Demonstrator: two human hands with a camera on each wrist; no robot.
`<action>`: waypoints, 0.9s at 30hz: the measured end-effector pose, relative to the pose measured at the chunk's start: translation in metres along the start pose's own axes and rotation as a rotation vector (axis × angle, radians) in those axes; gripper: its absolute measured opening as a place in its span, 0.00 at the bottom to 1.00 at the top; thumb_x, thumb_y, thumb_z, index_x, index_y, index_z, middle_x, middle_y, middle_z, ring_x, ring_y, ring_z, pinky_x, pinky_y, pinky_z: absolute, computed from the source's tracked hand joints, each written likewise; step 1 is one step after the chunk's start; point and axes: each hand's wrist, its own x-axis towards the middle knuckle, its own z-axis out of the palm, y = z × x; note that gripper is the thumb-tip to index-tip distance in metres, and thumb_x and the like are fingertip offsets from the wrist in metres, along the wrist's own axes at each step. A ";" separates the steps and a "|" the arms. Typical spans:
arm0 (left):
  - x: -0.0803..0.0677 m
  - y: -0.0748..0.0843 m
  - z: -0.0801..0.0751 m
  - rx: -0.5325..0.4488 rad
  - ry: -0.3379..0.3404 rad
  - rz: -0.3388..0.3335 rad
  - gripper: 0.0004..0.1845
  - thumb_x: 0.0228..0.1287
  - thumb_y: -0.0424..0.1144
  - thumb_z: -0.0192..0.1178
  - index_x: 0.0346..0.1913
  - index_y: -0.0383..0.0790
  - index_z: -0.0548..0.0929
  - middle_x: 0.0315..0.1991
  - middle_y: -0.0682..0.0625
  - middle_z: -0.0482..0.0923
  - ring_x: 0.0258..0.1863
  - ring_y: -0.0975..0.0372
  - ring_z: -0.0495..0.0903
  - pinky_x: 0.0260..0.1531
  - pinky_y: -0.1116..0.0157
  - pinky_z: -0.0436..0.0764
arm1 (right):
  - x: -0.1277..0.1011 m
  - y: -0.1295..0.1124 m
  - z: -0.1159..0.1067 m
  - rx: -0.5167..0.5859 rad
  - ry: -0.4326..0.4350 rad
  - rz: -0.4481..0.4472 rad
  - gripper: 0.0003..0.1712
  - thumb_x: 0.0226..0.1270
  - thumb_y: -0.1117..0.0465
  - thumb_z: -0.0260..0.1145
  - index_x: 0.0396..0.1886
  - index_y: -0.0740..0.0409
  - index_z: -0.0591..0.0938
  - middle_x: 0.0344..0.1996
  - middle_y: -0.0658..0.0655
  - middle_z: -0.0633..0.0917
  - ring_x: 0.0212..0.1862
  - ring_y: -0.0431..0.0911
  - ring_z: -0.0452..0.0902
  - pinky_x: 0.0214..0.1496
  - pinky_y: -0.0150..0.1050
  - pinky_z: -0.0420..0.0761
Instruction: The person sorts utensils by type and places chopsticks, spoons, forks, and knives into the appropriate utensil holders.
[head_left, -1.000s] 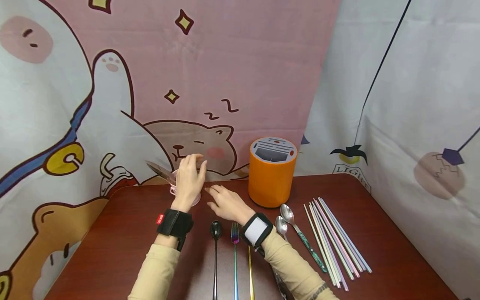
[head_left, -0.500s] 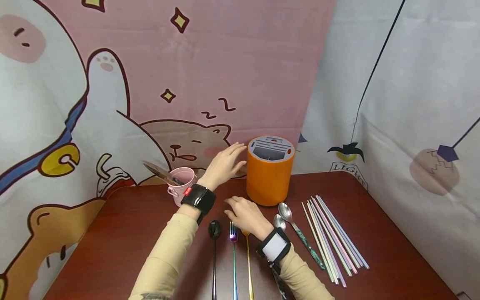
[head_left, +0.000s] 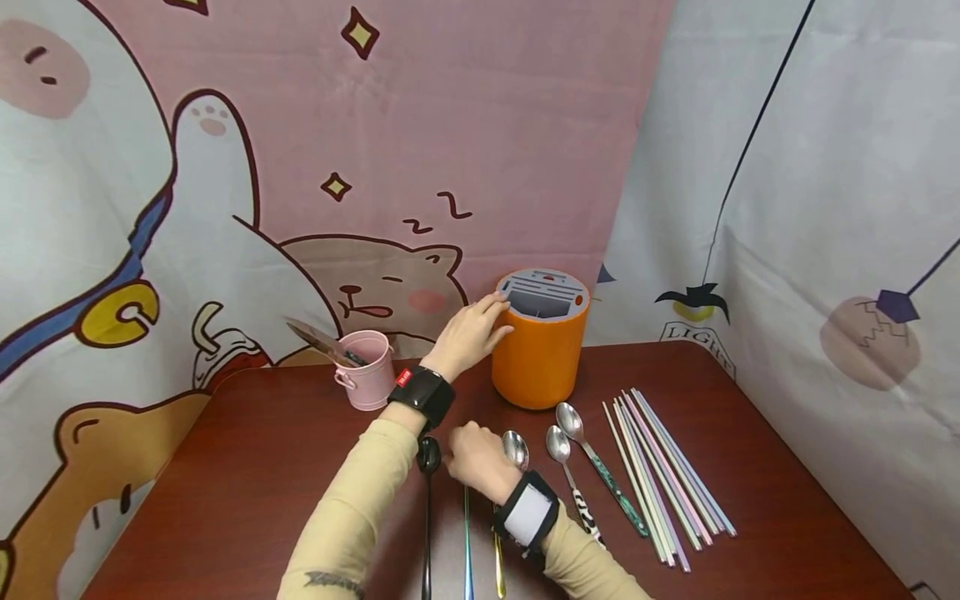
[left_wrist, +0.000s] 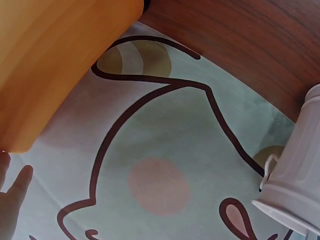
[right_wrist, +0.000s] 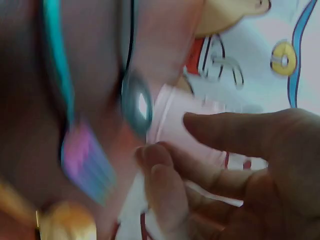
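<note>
My left hand [head_left: 471, 331] reaches forward, and its straight fingers touch the left rim of the orange cylindrical holder [head_left: 538, 358], which has a slotted grey top. In the left wrist view the orange holder [left_wrist: 55, 65] fills the upper left, with a fingertip [left_wrist: 17, 187] below it. My right hand [head_left: 474, 457] hovers knuckles up over the heads of the rainbow fork [head_left: 466, 533] and the gold utensil [head_left: 498, 554]. Its fingers [right_wrist: 165, 185] are loosely curled and hold nothing. The fork head [right_wrist: 85, 165] and the black spoon [right_wrist: 136, 102] lie just past them.
A pink bucket [head_left: 367, 379] with a knife [head_left: 318, 340] in it stands at the back left. Up to three silver spoons [head_left: 515, 448] and several pastel sticks [head_left: 660, 475] lie to the right on the brown table [head_left: 247, 467]. A cartoon cloth hangs behind.
My left hand left the pink bucket and swung right to the orange holder's rim. My right hand drew back toward me over the fork head, uncovering a silver spoon.
</note>
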 end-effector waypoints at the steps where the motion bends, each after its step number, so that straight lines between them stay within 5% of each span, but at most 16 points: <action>1: 0.000 0.001 0.000 0.008 0.013 -0.001 0.21 0.67 0.45 0.58 0.57 0.35 0.77 0.61 0.42 0.74 0.55 0.52 0.79 0.55 0.57 0.77 | -0.002 -0.006 0.003 -0.012 -0.009 0.012 0.16 0.49 0.58 0.70 0.10 0.53 0.75 0.12 0.51 0.77 0.17 0.45 0.74 0.14 0.36 0.66; 8: 0.002 0.002 0.004 0.026 0.062 0.007 0.20 0.65 0.45 0.60 0.54 0.36 0.77 0.57 0.42 0.76 0.46 0.51 0.83 0.47 0.59 0.81 | -0.010 -0.033 0.026 -0.070 -0.126 0.071 0.13 0.46 0.55 0.71 0.14 0.55 0.78 0.19 0.55 0.81 0.22 0.48 0.78 0.17 0.42 0.74; 16: 0.001 0.003 0.005 0.004 0.063 -0.007 0.20 0.65 0.44 0.60 0.55 0.36 0.77 0.58 0.41 0.75 0.49 0.50 0.82 0.49 0.57 0.80 | -0.007 -0.037 0.036 0.026 -0.195 0.128 0.16 0.47 0.64 0.69 0.07 0.54 0.74 0.05 0.51 0.77 0.09 0.41 0.74 0.11 0.33 0.68; 27: 0.003 0.004 0.006 0.052 0.071 -0.017 0.18 0.65 0.44 0.60 0.53 0.38 0.78 0.56 0.43 0.77 0.52 0.53 0.80 0.49 0.58 0.80 | -0.009 -0.017 0.030 0.432 -0.191 0.141 0.12 0.50 0.68 0.61 0.10 0.59 0.76 0.05 0.53 0.79 0.07 0.39 0.74 0.10 0.29 0.69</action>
